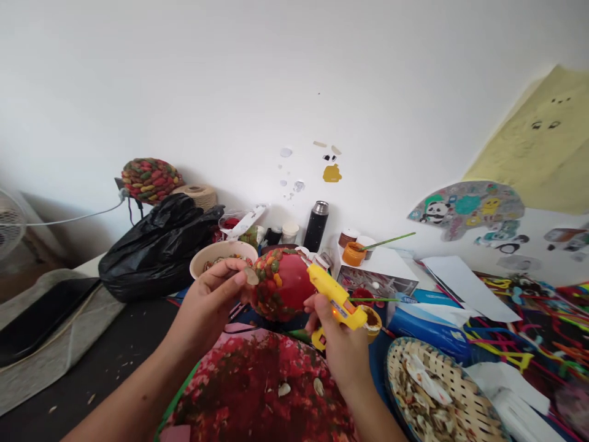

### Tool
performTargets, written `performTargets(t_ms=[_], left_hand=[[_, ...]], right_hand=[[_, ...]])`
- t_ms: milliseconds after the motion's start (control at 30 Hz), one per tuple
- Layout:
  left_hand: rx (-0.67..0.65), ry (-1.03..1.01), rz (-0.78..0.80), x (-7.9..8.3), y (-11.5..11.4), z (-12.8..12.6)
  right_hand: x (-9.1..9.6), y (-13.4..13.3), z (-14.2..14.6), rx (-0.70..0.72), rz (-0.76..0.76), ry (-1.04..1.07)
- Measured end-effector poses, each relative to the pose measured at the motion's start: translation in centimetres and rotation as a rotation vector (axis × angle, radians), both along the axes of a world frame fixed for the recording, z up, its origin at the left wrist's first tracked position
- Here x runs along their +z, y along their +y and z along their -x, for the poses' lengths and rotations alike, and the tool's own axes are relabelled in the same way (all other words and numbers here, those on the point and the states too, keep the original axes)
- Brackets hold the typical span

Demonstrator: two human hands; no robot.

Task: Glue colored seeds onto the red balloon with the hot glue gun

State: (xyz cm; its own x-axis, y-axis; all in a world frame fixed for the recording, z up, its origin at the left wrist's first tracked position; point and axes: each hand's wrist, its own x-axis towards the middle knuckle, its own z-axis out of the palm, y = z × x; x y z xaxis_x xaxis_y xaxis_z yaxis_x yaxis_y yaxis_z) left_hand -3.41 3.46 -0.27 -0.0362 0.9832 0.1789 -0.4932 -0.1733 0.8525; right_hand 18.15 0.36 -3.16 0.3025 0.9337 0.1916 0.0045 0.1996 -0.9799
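My right hand is wrapped round a yellow hot glue gun, whose small orange light is lit. Its nozzle points up and left, in front of a rounded red form. Painted shell pieces in red, green and yellow cover the left part of that form; the rest is smooth and bare. Between thumb and fingers, my left hand pinches a small pale shell-like piece beside the covered side. What supports the red form is hard to make out.
Behind my left hand stands a bowl of coloured pieces. A black plastic bag lies left, below a shell-covered ball. A black flask and paint jars stand behind. Right is a woven basket of scraps; a red patterned cloth lies in front.
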Motion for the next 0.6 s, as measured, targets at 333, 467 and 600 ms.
performTargets(t_ms=[333, 467, 600], left_hand=[[0.007, 0.052, 0.001, 2.9, 0.6, 1.8], [0.004, 0.048, -0.013, 4.2, 1.4, 1.1], [0.025, 0.072, 0.081, 4.2, 2.4, -0.1]], right_hand=[[2.0, 0.8, -0.4, -0.015, 0.031, 0.08], [1.2, 0.9, -0.4, -0.027, -0.029, 0.091], [0.3, 1.0, -0.4, -0.005, -0.056, 0.087]])
